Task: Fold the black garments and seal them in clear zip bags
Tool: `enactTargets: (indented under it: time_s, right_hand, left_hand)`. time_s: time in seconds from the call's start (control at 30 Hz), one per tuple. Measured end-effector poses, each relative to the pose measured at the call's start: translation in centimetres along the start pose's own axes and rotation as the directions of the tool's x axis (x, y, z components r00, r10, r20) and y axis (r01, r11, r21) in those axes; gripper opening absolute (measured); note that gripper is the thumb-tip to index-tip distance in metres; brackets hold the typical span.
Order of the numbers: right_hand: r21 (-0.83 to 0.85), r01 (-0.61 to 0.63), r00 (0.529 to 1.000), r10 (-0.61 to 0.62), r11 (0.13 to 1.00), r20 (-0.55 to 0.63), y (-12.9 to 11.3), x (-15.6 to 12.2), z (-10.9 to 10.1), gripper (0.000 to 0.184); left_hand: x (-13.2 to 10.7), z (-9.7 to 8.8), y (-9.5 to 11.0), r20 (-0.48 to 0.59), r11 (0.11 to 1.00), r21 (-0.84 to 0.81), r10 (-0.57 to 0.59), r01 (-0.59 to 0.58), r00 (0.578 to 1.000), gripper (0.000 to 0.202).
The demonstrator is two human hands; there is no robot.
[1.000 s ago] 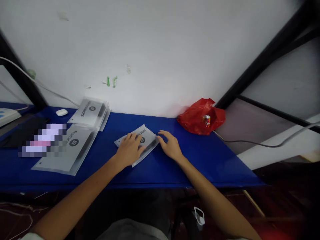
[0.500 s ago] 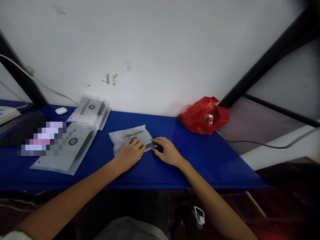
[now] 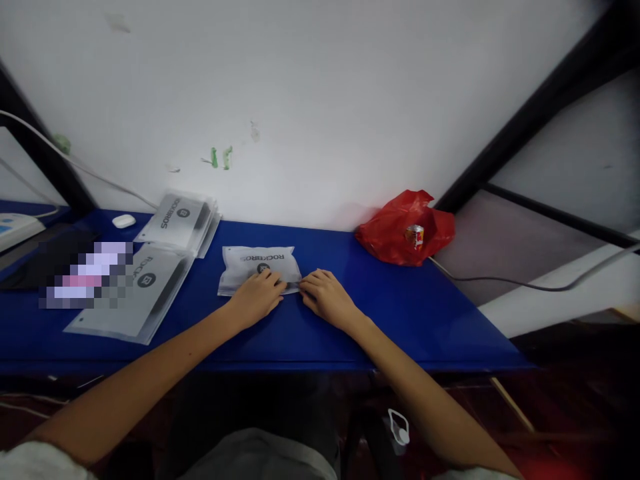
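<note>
A frosted plastic zip bag [image 3: 235, 267], printed ROCKBROS with a round logo, lies upside down to me near the middle of the blue table [image 3: 320, 340]. My left hand [image 3: 257, 298] rests over its lower edge, fingers bent and pressed together on the plastic, covering part of the logo. At the bag's right corner, my right hand [image 3: 327, 298] pinches the edge between thumb and fingers. A dark strip shows along the bag's edge between both hands. The fingers hide whatever else is there.
Two piles of similar bags, a far pile [image 3: 175, 220] and a near pile [image 3: 125, 300], lie at left. Beside them are a white earbud case [image 3: 124, 221] and a blurred-out object [image 3: 85, 273]. A red plastic bag [image 3: 395, 227] sits against the wall at right, near a cable [image 3: 500, 283].
The bag has turned a little and lies straighter. My right hand has shifted slightly left, closer to my left hand, and its fingers have closed more tightly at the bag's corner.
</note>
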State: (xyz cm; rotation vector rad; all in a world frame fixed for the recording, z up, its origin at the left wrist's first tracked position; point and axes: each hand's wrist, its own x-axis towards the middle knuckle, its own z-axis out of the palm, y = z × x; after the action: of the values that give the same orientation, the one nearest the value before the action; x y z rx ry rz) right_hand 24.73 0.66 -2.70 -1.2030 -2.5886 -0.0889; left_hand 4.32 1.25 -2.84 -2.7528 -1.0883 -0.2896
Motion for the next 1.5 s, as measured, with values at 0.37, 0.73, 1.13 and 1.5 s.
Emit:
enactTargets:
  time_s: [0.37, 0.73, 1.13, 1.5]
  right_hand:
    - [-0.028, 0.022, 0.997, -0.024, 0.999, -0.077, -0.1, 1.0, -0.9, 0.019]
    - [0.352, -0.001, 0.913, 0.144, 0.936, -0.382, -0.6, 0.8, -3.1, 0.013]
    - [0.303, 0.093, 0.876, 0.068, 0.948, -0.478, -2.5, 1.4, -3.2, 0.014]
    - [0.271, -0.041, 0.886, 0.161, 0.962, -0.435, 0.1, -0.1, -2.4, 0.014]
  left_hand:
    - [0.6, 0.1, -0.2, -0.044, 0.965, 0.238, 0.125, -0.111, 0.991, 0.028]
    - [-0.2, -3.5, -1.4, -0.270, 0.992, 0.116, -0.015, 0.048, 0.963, 0.025]
    - [0.2, -4.4, 0.2, -0.437, 0.992, -0.064, 0.066, -0.105, 0.897, 0.022]
    - [-3.2, -4.0, -3.9, -0.353, 0.983, 0.131, -0.075, 0.128, 0.933, 0.020]
